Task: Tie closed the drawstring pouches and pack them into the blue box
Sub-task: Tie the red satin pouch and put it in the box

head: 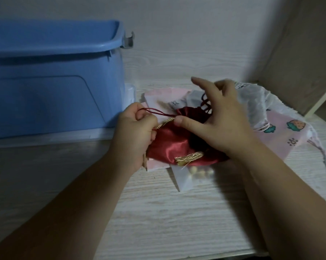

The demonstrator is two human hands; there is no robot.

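Note:
A dark red satin drawstring pouch (169,145) with gold trim and a gold tassel lies on the pale wooden table (158,212). My left hand (135,136) grips one loop of its dark red cord (158,113), pulled out to the left. Over the gathered mouth of the pouch, my right hand (218,121) has its thumb pressing the neck, fingers spread; a second cord loop coils under those fingers. The blue box (55,76) stands at the left, its top open.
More pouches lie behind and to the right: a white mesh one (256,102) and a pink printed one (289,132). A small clear bag with pale beads (192,175) sticks out below the red pouch. A wooden panel (299,62) rises at right.

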